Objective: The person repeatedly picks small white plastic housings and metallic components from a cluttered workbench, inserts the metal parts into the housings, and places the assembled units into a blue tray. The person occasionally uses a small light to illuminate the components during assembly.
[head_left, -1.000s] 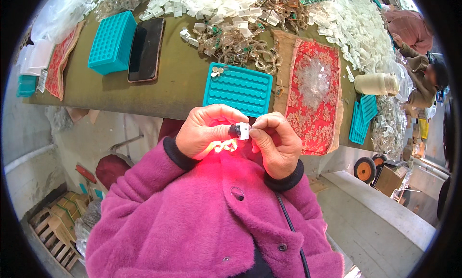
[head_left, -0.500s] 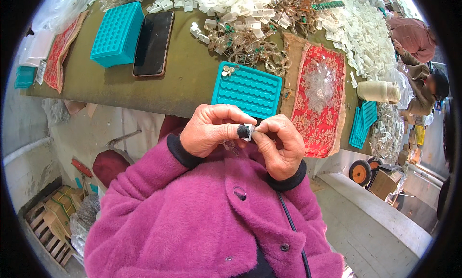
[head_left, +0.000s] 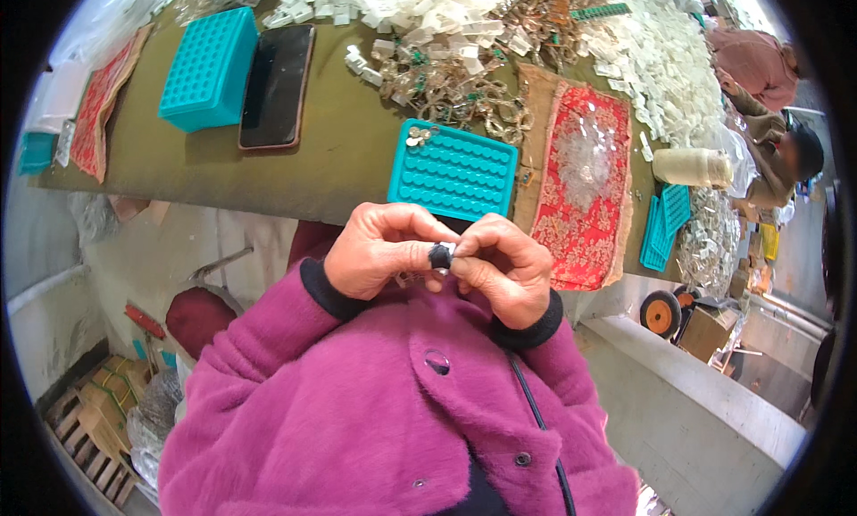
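Note:
My left hand (head_left: 379, 253) pinches a small white plastic piece (head_left: 449, 247) between thumb and forefinger, in front of my chest. A black wrap (head_left: 439, 256) covers the tip of that thumb. From the other side my right hand (head_left: 504, 270) closes thumb and forefinger on the same piece, and the fingers hide most of it. Clear thin plastic seems to hang below my left fingers, too blurred to name. Just beyond my hands, at the table's near edge, lies a teal tray (head_left: 453, 178) with rows of round hollows. Several small round silvery parts (head_left: 418, 136) sit in its far left corner.
On the green table (head_left: 348, 114) lie a phone (head_left: 278, 87), a teal block with holes (head_left: 205, 70), heaped white plastic pieces (head_left: 661, 79), tangled clear strips (head_left: 446, 87) and a red patterned cloth (head_left: 580, 221). A thread spool (head_left: 692, 168) stands right. Another person (head_left: 772, 159) sits far right.
Both hands have shifted slightly left and down in the picture, drawing closer around the white piece, which shows less now. The whole view has moved a little; the things on the table lie as before.

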Available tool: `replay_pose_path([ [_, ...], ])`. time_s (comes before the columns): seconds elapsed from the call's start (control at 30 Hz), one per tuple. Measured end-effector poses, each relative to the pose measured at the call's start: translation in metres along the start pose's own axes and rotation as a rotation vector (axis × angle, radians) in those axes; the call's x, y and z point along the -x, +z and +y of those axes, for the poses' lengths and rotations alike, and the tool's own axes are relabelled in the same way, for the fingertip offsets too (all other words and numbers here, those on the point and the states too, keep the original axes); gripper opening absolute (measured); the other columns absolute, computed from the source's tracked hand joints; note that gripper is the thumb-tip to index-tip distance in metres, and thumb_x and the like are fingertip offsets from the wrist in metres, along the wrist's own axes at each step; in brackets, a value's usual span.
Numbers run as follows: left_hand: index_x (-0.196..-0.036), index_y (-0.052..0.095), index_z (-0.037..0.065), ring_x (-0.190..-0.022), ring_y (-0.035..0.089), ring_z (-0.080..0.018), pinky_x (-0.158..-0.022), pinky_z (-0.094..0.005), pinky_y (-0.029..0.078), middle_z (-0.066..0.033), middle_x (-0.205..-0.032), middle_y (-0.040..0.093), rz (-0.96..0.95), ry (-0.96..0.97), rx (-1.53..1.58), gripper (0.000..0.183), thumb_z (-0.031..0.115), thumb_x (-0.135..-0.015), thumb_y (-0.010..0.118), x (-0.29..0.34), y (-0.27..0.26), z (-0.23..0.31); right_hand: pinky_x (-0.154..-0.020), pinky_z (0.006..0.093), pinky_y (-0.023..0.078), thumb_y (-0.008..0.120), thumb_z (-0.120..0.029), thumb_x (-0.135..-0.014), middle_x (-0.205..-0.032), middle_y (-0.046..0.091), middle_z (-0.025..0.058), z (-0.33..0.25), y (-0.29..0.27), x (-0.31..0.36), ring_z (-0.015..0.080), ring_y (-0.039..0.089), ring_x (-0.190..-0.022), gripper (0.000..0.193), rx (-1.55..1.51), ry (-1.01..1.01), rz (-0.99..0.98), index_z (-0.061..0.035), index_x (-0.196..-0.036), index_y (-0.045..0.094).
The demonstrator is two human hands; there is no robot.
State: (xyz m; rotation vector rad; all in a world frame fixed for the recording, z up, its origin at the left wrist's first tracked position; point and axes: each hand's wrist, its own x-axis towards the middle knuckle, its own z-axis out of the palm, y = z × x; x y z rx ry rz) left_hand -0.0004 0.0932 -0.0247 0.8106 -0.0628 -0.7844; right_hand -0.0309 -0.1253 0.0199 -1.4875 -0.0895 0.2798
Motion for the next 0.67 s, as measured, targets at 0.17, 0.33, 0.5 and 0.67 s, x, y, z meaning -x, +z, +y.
replay_pose_path([
  [0.17,-0.122,0.07,0.0,-0.08,0.074,-0.0213,-0.069,-0.0291,0.061,-0.0112,-0.102,0.07,0.002,0.052,-0.006,0.026,0.004,-0.097,0.074,0.0,0.004,0.001,-0.076,0.0289,0.052,0.077,0.005,-0.088,-0.095,0.066,0.0061,0.007,-0.006,0.001,0.0143,0.065,-0.087,0.014,-0.041,0.166,0.033,-0.0006,-0.1,0.071],
  [0.33,-0.128,0.067,-0.001,-0.095,0.074,-0.0222,-0.083,-0.0359,0.065,-0.009,-0.104,0.069,-0.025,0.293,-0.106,0.03,0.008,-0.099,0.072,-0.005,-0.001,0.029,-0.088,0.0394,0.055,0.066,0.01,-0.085,-0.108,0.069,0.0152,0.006,-0.057,-0.029,0.0322,0.067,-0.1,0.032,0.948,-0.47,0.366,-0.0035,-0.113,0.073],
  [0.5,-0.122,0.067,-0.001,-0.096,0.078,-0.0219,-0.081,-0.0312,0.063,-0.0102,-0.106,0.075,0.176,0.397,-0.271,0.022,0.005,-0.101,0.069,-0.012,-0.019,0.091,-0.086,0.043,0.054,0.068,0.005,-0.081,-0.108,0.069,0.0122,0.01,-0.083,-0.042,0.0343,0.065,-0.1,0.033,1.286,-0.493,0.189,-0.0068,-0.112,0.074],
  [0.67,-0.129,0.069,0.004,-0.102,0.077,-0.0304,-0.086,-0.0364,0.063,-0.0109,-0.109,0.075,0.554,0.961,-0.97,0.028,0.004,-0.101,0.068,-0.076,-0.017,0.194,-0.085,0.0426,0.055,0.073,0.0,-0.078,-0.106,0.069,0.0104,0.014,-0.098,-0.048,0.0333,0.064,-0.099,0.032,1.335,-0.393,0.106,-0.0082,-0.109,0.074],
])
